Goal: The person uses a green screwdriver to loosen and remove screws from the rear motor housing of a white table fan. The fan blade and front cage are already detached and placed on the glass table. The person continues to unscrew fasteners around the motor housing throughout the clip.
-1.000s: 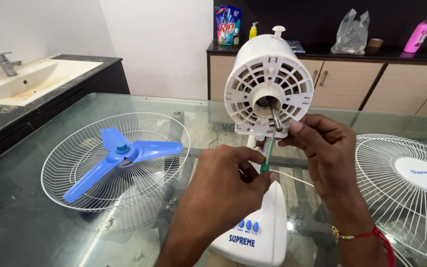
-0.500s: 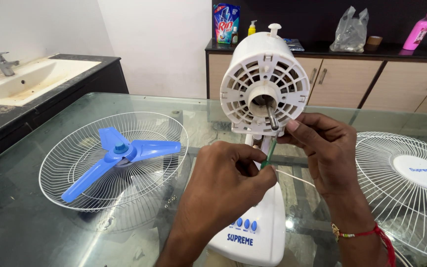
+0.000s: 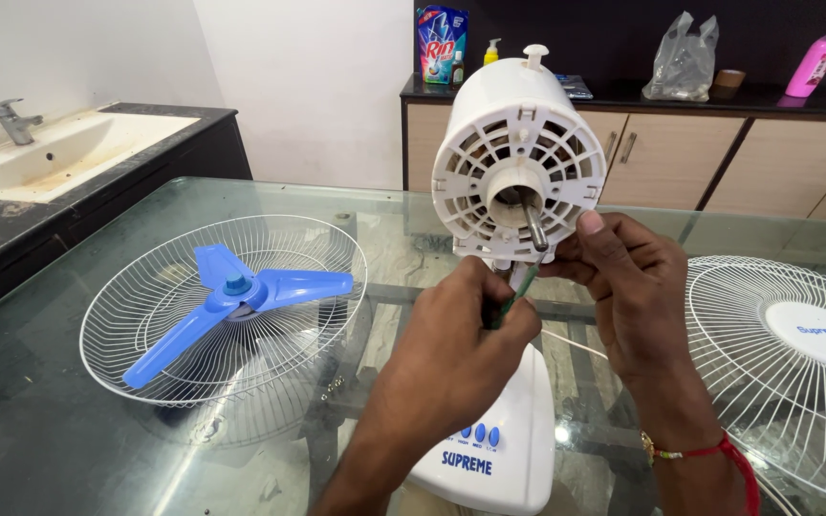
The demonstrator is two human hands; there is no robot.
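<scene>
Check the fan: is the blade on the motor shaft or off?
Off. The blue blade lies in a wire guard on the glass table; the motor shaft is bare.

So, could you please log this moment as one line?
left hand: grips green screwdriver | right hand: steadies fan motor | blue blade: lying in grille

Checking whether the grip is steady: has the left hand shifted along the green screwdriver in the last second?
No. The left hand stays closed on the green screwdriver just below the white motor housing.

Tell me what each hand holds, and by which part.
Left hand grips a green-handled screwdriver by its handle. Right hand pinches the lower rim of the white motor housing.
</scene>
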